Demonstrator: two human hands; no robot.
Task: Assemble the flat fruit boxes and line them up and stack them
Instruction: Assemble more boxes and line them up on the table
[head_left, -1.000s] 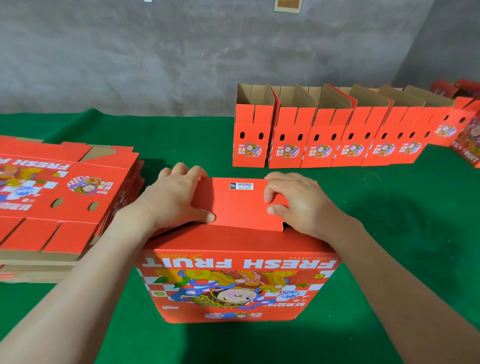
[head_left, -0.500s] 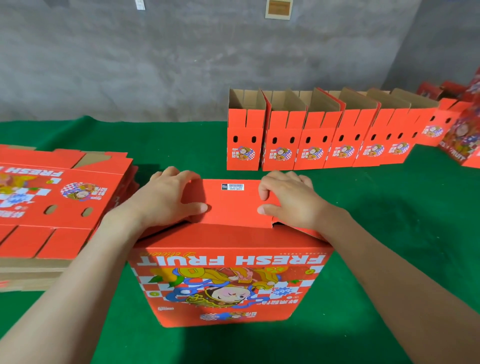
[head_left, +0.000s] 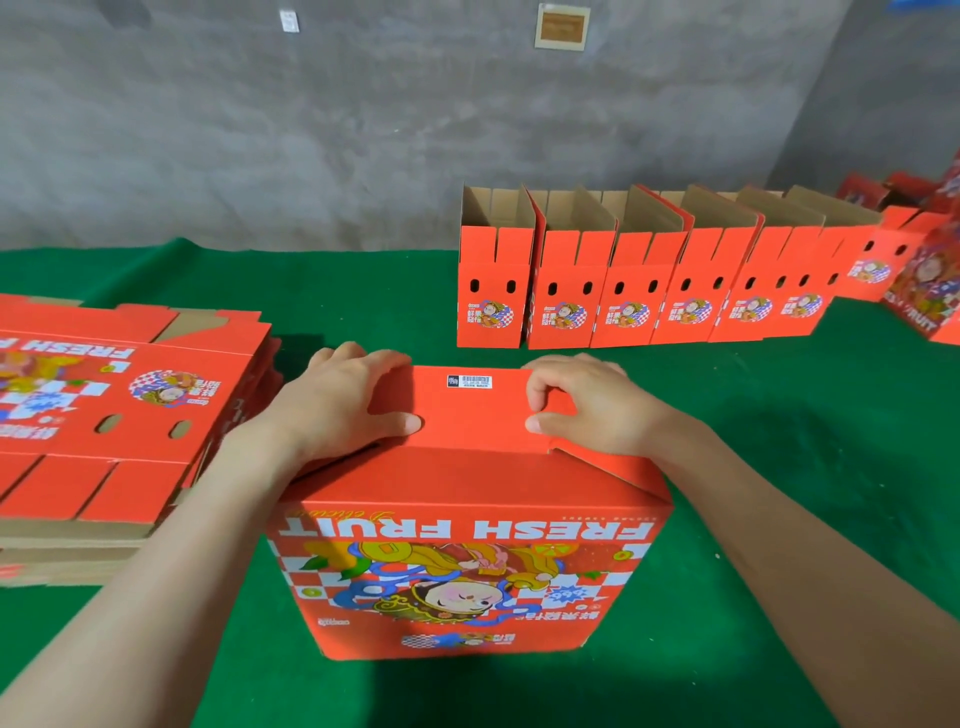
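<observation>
A red "FRESH FRUIT" box (head_left: 457, 571) stands upside down on the green table, right in front of me, its bottom flaps facing up. My left hand (head_left: 343, 400) grips the left side of the top flap (head_left: 472, 410), thumb pressed on its surface. My right hand (head_left: 587, 405) pinches the flap's right edge with curled fingers and thumb. A barcode label sits on the flap between the hands. Further back, a row of assembled open-top boxes (head_left: 623, 280) stands side by side.
A stack of flat unfolded boxes (head_left: 114, 415) lies at the left. More red boxes (head_left: 930, 291) crowd the far right edge. The green cloth table (head_left: 779, 467) ends at a grey concrete wall behind the row.
The view has tilted slightly upward, showing more wall. Both hands stay on the box's bottom flap, pressing it a little flatter.
</observation>
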